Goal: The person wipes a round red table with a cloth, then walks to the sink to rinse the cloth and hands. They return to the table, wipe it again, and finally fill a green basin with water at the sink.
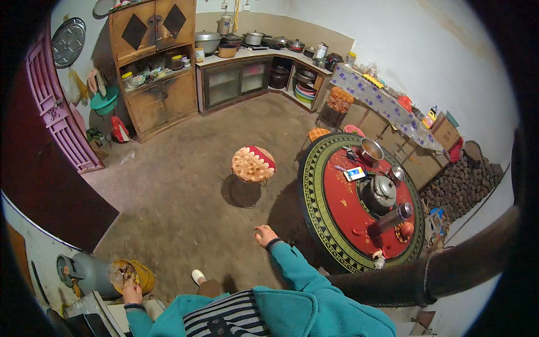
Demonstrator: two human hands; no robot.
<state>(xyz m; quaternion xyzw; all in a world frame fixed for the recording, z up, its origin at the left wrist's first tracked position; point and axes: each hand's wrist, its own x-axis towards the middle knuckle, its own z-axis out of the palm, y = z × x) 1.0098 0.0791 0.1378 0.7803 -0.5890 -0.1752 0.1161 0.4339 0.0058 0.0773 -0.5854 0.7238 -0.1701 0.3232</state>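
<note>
At the lower left, my left hand (133,291) is at the near side of a yellow bucket (145,276). Its fingers overlap clear plastic with dark and yellowish scraps (123,271) at the bucket's mouth. Whether the fingers grip the plastic or only touch it cannot be made out. My right hand (266,236) is held out over the bare concrete floor, holding nothing, with fingers loosely apart. Beyond it stands a round stool with a patterned padded cover (252,164). To its right is a round table with a red and green top (337,202).
A grey gas cylinder (90,274) is beside the bucket. On the table are a kettle (381,191), a phone (354,173), a metal bowl (372,151) and a flask (391,219). A thick dark pipe (379,280) crosses at right. A wooden cupboard (156,101) stands at the back.
</note>
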